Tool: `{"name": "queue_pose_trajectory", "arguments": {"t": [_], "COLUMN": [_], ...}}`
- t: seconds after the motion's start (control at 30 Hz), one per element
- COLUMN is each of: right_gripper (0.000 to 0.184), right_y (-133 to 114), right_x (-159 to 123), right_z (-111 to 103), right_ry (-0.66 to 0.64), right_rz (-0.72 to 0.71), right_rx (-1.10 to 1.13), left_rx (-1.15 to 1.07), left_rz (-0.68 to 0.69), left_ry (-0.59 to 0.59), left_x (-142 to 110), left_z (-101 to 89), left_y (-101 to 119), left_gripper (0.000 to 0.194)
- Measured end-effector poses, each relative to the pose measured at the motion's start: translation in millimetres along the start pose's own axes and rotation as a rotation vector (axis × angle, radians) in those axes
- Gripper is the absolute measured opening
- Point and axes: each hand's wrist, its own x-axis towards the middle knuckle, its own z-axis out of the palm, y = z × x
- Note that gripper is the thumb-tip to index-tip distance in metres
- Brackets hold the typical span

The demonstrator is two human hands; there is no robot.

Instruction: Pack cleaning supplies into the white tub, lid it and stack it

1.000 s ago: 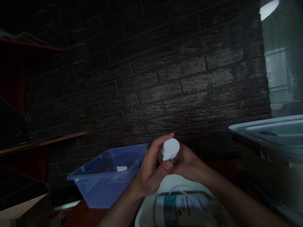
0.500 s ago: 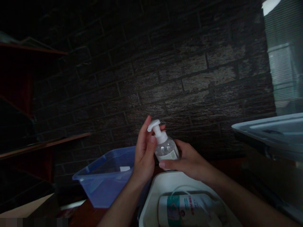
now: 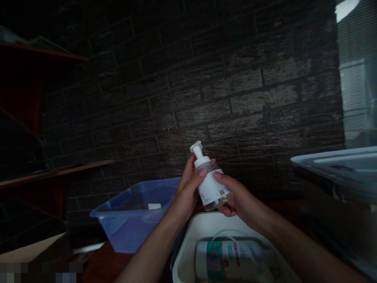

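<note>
A clear pump bottle (image 3: 211, 188) with a white pump head and a white label is held up between both hands, tilted a little to the left. My left hand (image 3: 190, 188) is closed round its upper left side, thumb near the shoulder. My right hand (image 3: 237, 194) grips the right side, its thumb on the label and its fingers behind and under the base. Just below is a white bin (image 3: 188, 239), in which a large white and teal bottle (image 3: 232, 259) lies on its side with a thin clear tube.
A blue translucent tub (image 3: 126, 232) stands left of the white bin. Wooden shelves (image 3: 67, 169) jut out at the left. On the right is a pale lidded container (image 3: 338, 167). A dark brick wall (image 3: 206, 102) rises behind everything.
The pump bottle has been turned about its length, so its label now faces me. My left hand has moved down from the pump to the bottle's side, and my right thumb has shifted up.
</note>
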Motion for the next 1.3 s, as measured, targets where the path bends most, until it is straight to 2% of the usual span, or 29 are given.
{"name": "queue_pose_trajectory", "arguments": {"t": [0.1, 0.17, 0.37, 0.43, 0.53, 0.67, 0.73, 0.8, 0.93, 1.1, 1.2, 1.3], "right_gripper": [0.055, 0.058, 0.084, 0.078, 0.061, 0.047, 0.045, 0.045, 0.051, 0.049, 0.041, 0.024], "right_y": [-3, -5, -4, -4, -2, 2, 4, 5, 6, 8, 10, 11], "right_x": [0, 1, 6, 6, 5, 4, 5, 4, 1, 2, 6, 11], "right_z": [-2, -3, -8, -7, -4, -3, -5, -7, -7, -8, -12, -20], "right_ry": [0.013, 0.005, -0.131, -0.138, -0.116, 0.062, 0.156, 0.196, 0.186, 0.17, 0.146, 0.216], "right_rz": [0.029, 0.046, 0.141, 0.121, 0.019, -0.158, -0.232, -0.28, -0.296, -0.297, -0.269, -0.283], "right_rx": [0.156, 0.183, 0.031, -0.017, -0.11, -0.369, -0.506, -0.608, -0.709, -0.7, -0.711, -0.733], "left_rx": [0.011, -0.008, -0.151, -0.216, -0.328, -0.394, -0.381, -0.379, -0.347, -0.296, -0.283, -0.199], "left_rz": [-0.151, -0.193, -0.206, -0.243, -0.314, -0.341, -0.344, -0.344, -0.308, -0.261, -0.21, -0.206], "left_ry": [-0.098, -0.12, 0.046, 0.104, 0.12, 0.088, 0.065, 0.049, 0.047, -0.029, 0.008, 0.041], "left_x": [-2, -2, 8, 12, 17, 18, 18, 18, 17, 16, 17, 17], "left_z": [-3.8, -5.5, -6.4, -8.3, -10.6, -9.6, -8.8, -9.3, -14.6, -19.4, -19.2, -21.5], "left_y": [-4, -6, -2, 2, 8, 10, 8, 6, 5, 3, 0, -3], "left_gripper": [0.04, 0.039, 0.042, 0.041, 0.041, 0.041, 0.04, 0.039, 0.032, 0.028, 0.028, 0.033]}}
